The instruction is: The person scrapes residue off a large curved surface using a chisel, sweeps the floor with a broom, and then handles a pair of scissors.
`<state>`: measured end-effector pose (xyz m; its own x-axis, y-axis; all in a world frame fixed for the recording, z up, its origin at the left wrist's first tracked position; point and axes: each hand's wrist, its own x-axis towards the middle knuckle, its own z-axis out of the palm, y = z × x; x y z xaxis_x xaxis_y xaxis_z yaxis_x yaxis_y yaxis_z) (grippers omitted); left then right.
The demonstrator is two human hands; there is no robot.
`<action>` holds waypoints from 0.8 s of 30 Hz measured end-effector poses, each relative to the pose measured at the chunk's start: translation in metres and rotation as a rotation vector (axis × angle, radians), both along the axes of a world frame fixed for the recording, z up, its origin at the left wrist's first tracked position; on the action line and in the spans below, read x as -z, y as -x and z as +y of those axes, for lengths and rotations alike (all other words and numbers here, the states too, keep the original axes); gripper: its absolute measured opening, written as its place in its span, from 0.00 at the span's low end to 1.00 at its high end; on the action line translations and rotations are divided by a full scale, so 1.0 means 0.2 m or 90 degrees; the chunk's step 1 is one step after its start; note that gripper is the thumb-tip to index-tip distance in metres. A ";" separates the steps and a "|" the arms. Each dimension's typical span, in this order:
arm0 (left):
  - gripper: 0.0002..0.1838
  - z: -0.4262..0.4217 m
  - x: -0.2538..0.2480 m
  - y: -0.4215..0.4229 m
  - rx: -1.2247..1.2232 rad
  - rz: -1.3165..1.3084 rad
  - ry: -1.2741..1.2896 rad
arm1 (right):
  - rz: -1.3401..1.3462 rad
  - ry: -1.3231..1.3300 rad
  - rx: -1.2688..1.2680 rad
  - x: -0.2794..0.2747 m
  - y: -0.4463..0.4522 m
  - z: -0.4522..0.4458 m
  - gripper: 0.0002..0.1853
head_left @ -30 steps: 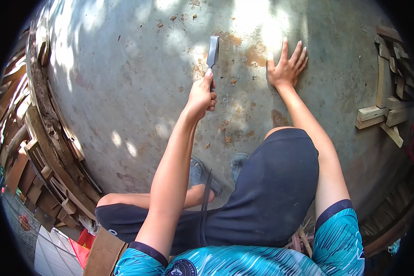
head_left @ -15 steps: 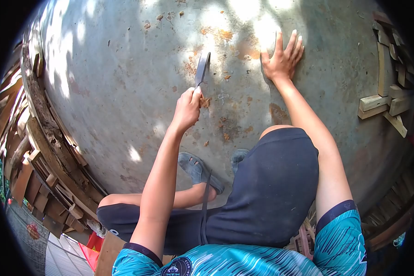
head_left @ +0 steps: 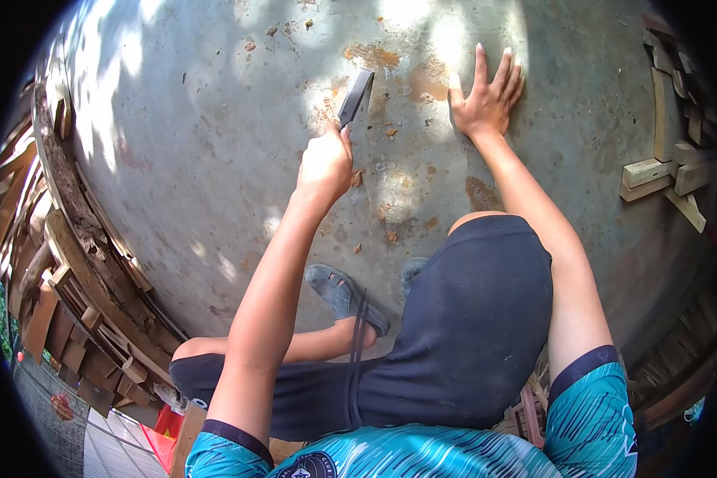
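My left hand (head_left: 327, 162) is closed around the handle of a scraper (head_left: 356, 97), whose flat dark metal blade points away from me and slightly right. The handle is mostly hidden in my fist. The blade's tip is by a patch of orange-brown residue (head_left: 372, 56) on the concrete floor (head_left: 215, 159); whether it touches the floor I cannot tell. My right hand (head_left: 486, 99) lies palm down on the floor, fingers spread, holding nothing. Beside its thumb is a brown stain (head_left: 427, 81).
Split wood and planks (head_left: 88, 239) are piled along the left edge. Short timber blocks (head_left: 647, 177) are stacked at the right. My sandalled foot (head_left: 334, 288) and bent knee (head_left: 486, 239) are close below my hands. Small brown flakes (head_left: 357, 177) dot the floor.
My left hand has moved slightly forward and turned, so more of the scraper's broad blade face shows and its tip is farther away. My right hand has stayed on the floor.
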<state>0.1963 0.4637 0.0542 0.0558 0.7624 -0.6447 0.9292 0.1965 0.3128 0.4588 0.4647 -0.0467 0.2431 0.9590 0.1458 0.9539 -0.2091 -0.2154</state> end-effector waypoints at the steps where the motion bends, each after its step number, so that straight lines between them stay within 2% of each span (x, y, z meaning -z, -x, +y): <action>1: 0.18 0.00 0.01 -0.02 0.007 -0.008 -0.019 | 0.006 -0.005 -0.003 0.00 0.00 0.00 0.39; 3: 0.18 0.01 0.06 -0.04 0.037 -0.051 -0.085 | 0.015 0.001 -0.010 -0.01 0.02 -0.03 0.39; 6: 0.18 -0.01 0.12 -0.06 0.037 -0.065 -0.097 | 0.005 0.007 -0.011 -0.02 0.00 0.00 0.40; 7: 0.18 -0.06 0.10 -0.04 0.076 -0.047 -0.172 | 0.003 0.010 -0.009 -0.02 0.00 -0.01 0.40; 10: 0.18 -0.08 0.04 -0.03 0.027 0.009 -0.010 | 0.006 0.030 0.002 -0.02 0.01 -0.01 0.39; 11: 0.20 -0.07 0.03 -0.03 0.028 0.017 -0.009 | 0.012 0.027 0.003 -0.02 0.01 -0.01 0.39; 14: 0.21 -0.08 0.09 -0.01 0.123 -0.066 -0.126 | 0.006 0.002 0.002 -0.01 0.00 0.00 0.38; 17: 0.21 -0.14 0.17 -0.04 0.081 -0.035 -0.205 | -0.007 -0.009 0.005 0.01 0.00 -0.01 0.38; 20: 0.21 -0.07 0.00 -0.14 -0.112 -0.031 0.055 | 0.003 -0.010 0.008 0.00 0.00 -0.01 0.37; 21: 0.20 -0.08 -0.01 -0.12 -0.126 -0.078 0.039 | -0.002 0.002 0.014 0.00 0.00 -0.01 0.37; 24: 0.21 -0.08 -0.25 -0.15 -0.129 -0.197 -0.045 | 0.006 0.023 0.027 -0.03 0.00 -0.01 0.37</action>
<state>0.2269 0.4476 0.1034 0.0827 0.8201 -0.5662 0.7330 0.3348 0.5922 0.4588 0.4620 -0.0417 0.2854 0.9522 0.1086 0.9417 -0.2575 -0.2165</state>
